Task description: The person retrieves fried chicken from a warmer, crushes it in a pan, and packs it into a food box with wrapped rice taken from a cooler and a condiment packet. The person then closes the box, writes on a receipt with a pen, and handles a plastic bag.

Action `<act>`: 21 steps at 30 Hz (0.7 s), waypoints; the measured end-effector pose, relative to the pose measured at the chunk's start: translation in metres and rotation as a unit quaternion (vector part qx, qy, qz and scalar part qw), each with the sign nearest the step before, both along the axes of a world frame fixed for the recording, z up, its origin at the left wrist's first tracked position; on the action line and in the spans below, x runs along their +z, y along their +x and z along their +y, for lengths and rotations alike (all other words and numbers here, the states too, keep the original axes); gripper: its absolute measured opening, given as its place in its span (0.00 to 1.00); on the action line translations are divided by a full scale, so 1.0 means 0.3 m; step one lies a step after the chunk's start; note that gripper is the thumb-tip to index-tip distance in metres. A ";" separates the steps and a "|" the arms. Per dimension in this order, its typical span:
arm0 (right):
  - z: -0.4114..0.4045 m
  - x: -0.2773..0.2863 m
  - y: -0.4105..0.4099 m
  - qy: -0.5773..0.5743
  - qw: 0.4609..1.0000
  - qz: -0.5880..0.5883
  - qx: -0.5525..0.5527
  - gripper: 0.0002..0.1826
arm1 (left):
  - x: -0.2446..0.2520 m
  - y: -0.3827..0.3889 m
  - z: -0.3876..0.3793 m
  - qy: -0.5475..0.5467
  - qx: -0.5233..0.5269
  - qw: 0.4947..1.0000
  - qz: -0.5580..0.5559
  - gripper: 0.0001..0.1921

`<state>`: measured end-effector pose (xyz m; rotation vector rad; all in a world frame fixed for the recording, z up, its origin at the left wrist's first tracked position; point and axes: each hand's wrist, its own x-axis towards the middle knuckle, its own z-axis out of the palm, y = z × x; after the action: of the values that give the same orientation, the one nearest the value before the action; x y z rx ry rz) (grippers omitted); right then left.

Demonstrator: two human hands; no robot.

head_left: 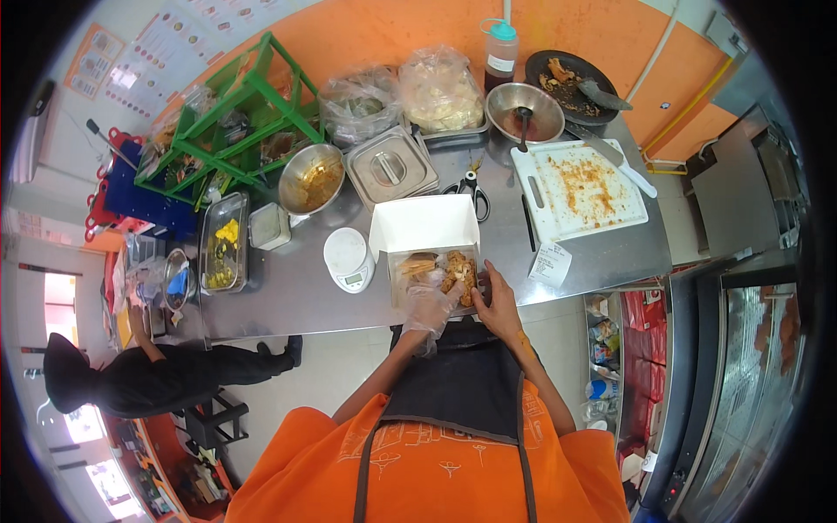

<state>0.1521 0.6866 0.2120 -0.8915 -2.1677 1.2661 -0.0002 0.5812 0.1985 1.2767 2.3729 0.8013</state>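
Note:
An open white cardboard food box [425,222] stands at the table's front edge, its lid raised at the back. Inside, pieces of breaded fried chicken [458,269] lie on the right, and some light brown food pieces [417,265] on the left. My left hand [431,306], in a clear plastic glove, reaches into the box with its fingertips against the chicken; whether they grip it is hidden. Bare, my right hand [498,302] holds the box's right wall. A white digital kitchen scale [348,259] stands just left of the box.
Behind the box are scissors [469,189] and a lidded steel pan [390,167]. A crumb-covered cutting board [582,189] with a knife [614,157] lies right, near a paper receipt [550,264]. Left are a steel bowl [311,180] and glass dish [224,242]. Another person [157,376] works at far left.

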 end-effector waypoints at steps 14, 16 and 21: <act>-0.011 -0.011 0.048 -0.166 0.984 0.060 -0.040 0.25 | 0.167 0.011 -0.019 -0.092 0.033 0.994 -0.042 0.42; 0.003 -0.029 0.082 -0.250 0.964 0.057 -0.065 0.15 | 0.269 -0.035 -0.060 -0.010 0.020 0.985 -0.169 0.40; 0.018 0.008 0.136 -0.184 0.981 -0.028 -0.044 0.17 | 0.297 -0.110 -0.118 -0.102 0.027 0.974 -0.202 0.34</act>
<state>0.1928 0.6921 0.2145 -1.1663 -1.9407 1.6465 -0.0332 0.5458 0.2876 0.8738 2.1022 0.7286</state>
